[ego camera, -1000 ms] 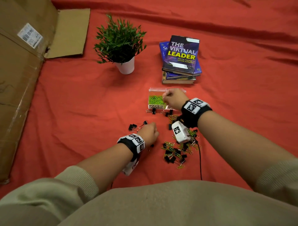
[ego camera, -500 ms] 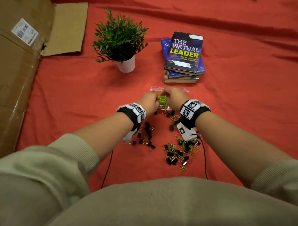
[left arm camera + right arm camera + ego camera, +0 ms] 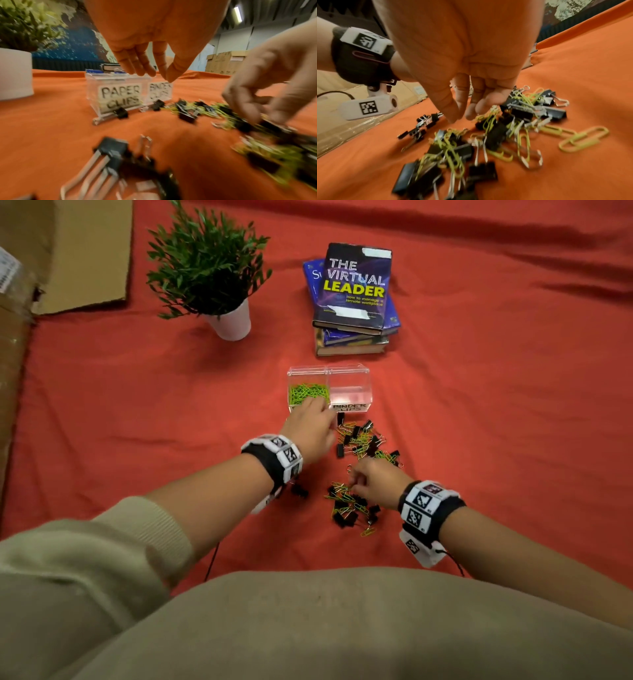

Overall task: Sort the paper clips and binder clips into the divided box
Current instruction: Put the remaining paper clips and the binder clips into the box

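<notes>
A clear divided box (image 3: 349, 371) stands on the red cloth. Its left part holds green paper clips (image 3: 308, 393); the right part, labelled BINDER CLIPS (image 3: 349, 407), looks bare. In the left wrist view both labels (image 3: 120, 96) face me. My left hand (image 3: 317, 412) hangs just in front of the box, fingers (image 3: 137, 67) loose, holding nothing. A mixed pile of black binder clips and green paper clips (image 3: 349, 505) lies nearer me. My right hand (image 3: 356, 479) reaches down onto it, fingertips (image 3: 469, 115) touching the clips with nothing plainly pinched. More clips (image 3: 363, 440) lie by the box.
A potted plant (image 3: 233, 320) stands at the back left and a stack of books (image 3: 354, 296) behind the box. Flattened cardboard (image 3: 68, 251) covers the far left. A few black binder clips (image 3: 299, 491) sit under my left wrist. A thin cable (image 3: 212, 559) trails towards me.
Both hands were at the box half a second ago. The right hand has drawn back to the near pile; the left has pulled back just in front of the box.
</notes>
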`<act>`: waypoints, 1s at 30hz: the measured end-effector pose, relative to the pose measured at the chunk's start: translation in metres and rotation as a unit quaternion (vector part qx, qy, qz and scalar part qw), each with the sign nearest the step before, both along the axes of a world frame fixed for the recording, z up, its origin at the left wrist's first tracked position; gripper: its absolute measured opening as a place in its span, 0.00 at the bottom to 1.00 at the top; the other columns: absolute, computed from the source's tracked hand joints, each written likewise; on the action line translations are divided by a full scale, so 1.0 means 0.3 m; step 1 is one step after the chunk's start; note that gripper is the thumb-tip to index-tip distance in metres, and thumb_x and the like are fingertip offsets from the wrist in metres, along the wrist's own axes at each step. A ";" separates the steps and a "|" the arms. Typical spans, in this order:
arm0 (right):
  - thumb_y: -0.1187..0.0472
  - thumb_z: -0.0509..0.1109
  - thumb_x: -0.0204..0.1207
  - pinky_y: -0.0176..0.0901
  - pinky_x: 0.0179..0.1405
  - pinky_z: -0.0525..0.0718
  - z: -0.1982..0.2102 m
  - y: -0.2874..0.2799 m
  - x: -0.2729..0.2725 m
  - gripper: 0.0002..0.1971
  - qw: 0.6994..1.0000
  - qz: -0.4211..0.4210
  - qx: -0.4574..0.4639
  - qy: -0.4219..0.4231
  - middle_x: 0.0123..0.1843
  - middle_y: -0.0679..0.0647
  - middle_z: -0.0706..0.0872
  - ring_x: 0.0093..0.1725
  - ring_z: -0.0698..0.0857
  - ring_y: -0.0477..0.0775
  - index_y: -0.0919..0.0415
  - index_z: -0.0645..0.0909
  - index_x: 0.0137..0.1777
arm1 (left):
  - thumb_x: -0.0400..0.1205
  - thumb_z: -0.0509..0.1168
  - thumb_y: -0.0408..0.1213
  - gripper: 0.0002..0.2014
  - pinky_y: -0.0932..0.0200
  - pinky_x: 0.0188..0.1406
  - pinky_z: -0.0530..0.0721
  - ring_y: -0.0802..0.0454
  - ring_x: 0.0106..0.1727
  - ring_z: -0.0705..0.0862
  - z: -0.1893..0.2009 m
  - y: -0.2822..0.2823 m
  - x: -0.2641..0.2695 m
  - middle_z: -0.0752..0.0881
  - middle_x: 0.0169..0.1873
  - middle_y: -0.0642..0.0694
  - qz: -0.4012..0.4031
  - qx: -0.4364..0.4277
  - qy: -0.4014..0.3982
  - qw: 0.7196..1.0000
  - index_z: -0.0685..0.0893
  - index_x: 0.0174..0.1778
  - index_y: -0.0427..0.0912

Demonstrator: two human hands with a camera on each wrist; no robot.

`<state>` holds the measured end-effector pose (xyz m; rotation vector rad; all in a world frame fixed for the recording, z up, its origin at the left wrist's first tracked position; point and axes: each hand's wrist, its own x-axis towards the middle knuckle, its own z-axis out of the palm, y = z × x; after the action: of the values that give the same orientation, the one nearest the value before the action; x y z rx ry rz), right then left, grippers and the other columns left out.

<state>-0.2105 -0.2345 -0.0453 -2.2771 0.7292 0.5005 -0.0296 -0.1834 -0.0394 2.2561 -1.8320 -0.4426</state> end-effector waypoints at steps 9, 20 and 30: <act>0.65 0.65 0.74 0.45 0.50 0.78 -0.052 0.022 -0.069 0.08 0.998 -0.020 -0.056 0.006 0.50 0.52 0.79 0.55 0.79 0.54 0.58 0.83 0.50 | 0.81 0.64 0.42 0.13 0.50 0.64 0.75 0.43 0.63 0.76 -0.121 0.202 -0.146 0.80 0.56 0.41 -0.064 0.151 0.055 0.985 0.80 0.58 0.40; 0.59 0.68 0.77 0.48 0.56 0.78 -0.081 0.082 -0.025 0.09 0.997 -0.026 -0.073 -0.002 0.54 0.58 0.79 0.59 0.76 0.56 0.63 0.80 0.52 | 0.79 0.62 0.26 0.10 0.57 0.52 0.77 0.44 0.54 0.83 -0.124 0.236 -0.131 0.86 0.52 0.41 0.084 0.134 0.170 0.973 0.81 0.53 0.40; 0.73 0.62 0.74 0.52 0.59 0.81 -0.102 0.089 -0.064 0.14 0.996 -0.014 -0.084 -0.013 0.57 0.58 0.79 0.62 0.75 0.58 0.63 0.78 0.57 | 0.81 0.62 0.35 0.06 0.52 0.64 0.75 0.45 0.61 0.77 -0.119 0.253 -0.089 0.82 0.54 0.43 0.082 0.089 0.117 0.986 0.81 0.52 0.42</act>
<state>-0.2296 -0.2079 -0.0758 -2.4213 0.8147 0.4083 -0.0563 -0.1074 -0.0751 2.3291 -1.5323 -0.8303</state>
